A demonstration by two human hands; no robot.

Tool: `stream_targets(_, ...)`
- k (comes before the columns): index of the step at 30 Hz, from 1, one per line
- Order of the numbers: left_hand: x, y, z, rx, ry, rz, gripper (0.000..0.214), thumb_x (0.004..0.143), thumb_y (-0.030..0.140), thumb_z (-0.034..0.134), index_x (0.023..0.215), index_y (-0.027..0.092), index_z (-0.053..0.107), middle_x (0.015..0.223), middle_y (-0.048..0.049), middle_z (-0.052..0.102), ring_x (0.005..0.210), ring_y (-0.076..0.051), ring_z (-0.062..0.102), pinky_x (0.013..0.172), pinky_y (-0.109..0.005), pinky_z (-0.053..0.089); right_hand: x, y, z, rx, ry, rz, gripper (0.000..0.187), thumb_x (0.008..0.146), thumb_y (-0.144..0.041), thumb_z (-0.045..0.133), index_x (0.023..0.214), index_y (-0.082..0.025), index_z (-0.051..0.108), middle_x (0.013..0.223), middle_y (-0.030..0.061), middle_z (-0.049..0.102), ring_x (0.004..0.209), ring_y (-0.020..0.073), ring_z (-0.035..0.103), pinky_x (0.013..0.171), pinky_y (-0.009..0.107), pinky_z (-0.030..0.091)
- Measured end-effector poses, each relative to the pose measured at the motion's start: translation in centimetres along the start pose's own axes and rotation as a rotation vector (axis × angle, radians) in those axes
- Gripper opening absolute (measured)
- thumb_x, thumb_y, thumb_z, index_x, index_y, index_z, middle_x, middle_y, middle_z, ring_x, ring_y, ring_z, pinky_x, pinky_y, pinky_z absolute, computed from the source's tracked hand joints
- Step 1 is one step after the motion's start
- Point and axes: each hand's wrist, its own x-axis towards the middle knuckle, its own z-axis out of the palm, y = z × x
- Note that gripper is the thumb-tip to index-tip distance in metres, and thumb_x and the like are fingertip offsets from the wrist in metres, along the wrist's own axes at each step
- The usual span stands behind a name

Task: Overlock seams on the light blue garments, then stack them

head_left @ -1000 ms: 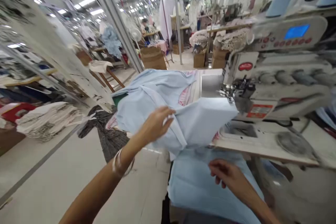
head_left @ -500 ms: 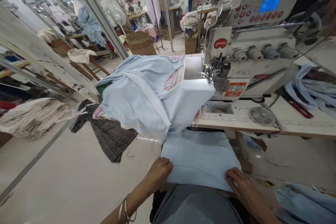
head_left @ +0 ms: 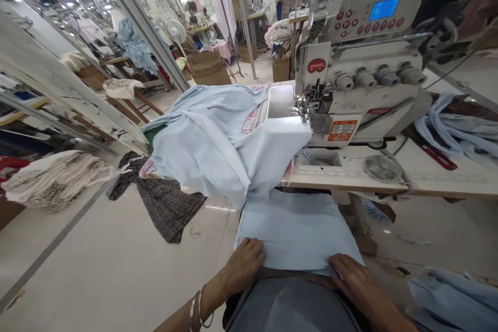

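A pale blue cloth [head_left: 295, 228] lies at lower centre, just above and between the fingers: the left hand [head_left: 246, 264] pinches its lower-left edge, the right hand [head_left: 352, 277] its lower-right.

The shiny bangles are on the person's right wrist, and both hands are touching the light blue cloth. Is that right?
Not quite: the head view shows the shiny bangles on the left wrist, not the right. The left hand and right hand are both touching the light blue cloth.
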Motion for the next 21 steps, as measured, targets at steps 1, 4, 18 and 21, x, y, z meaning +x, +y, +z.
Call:
stream_targets(1, -0.2, -0.3, -0.3, -0.064, -0.006, -0.032, 0.020, 0.077, 0.002, 0.046, 0.090, 0.016, 0.051, 0.101, -0.0099, 0.056, 0.095, -0.026, 0.051, 0.082, -0.040, 0.042, 0.3, 0.1, -0.4, 0.026, -0.025, 0.009, 0.017, 0.093, -0.015, 0.042, 0.094, -0.022, 0.057, 0.082, 0.0020, 0.065, 0.073, 0.0148, 0.065, 0.067, 0.026, 0.052)
stream_targets(4, -0.7, -1.5, -2.0, -0.415, -0.044, -0.160, 0.020, 0.072, 0.004, 0.052, 0.087, 0.018, 0.052, 0.098, -0.0056, 0.057, 0.095, -0.022, 0.053, 0.084, -0.036, 0.043, 0.9, -0.2, -1.2, 0.092, -0.105, 0.031, 0.015, 0.095, -0.019, 0.041, 0.099, -0.022, 0.056, 0.081, 0.0000, 0.066, 0.069, 0.0113, 0.065, 0.064, 0.021, 0.051)
stream_targets(18, 2.5, -1.0, -17.8, -0.682, 0.365, -0.069, 0.009, 0.091, 0.026, 0.050, 0.090, 0.018, 0.055, 0.082, -0.0005, 0.062, 0.070, -0.012, 0.055, 0.064, -0.023, 0.043, 2.8, 2.3, -3.8, 0.008, 0.204, 0.306, 0.015, 0.083, -0.019, 0.041, 0.087, -0.021, 0.054, 0.091, 0.0114, 0.065, 0.084, 0.0290, 0.062, 0.074, 0.046, 0.049)
stream_targets(21, 2.6, -3.0, -23.5, -0.599, 0.408, 0.043, 0.016, 0.092, 0.026, 0.051, 0.100, 0.018, 0.062, 0.087, -0.0023, 0.067, 0.073, -0.011, 0.060, 0.064, -0.022, 0.045, 2.3, 5.1, -8.9, 0.155, 0.266, 0.464, 0.012, 0.088, -0.030, 0.043, 0.098, -0.027, 0.048, 0.104, 0.0104, 0.065, 0.092, 0.0270, 0.063, 0.078, 0.043, 0.051)
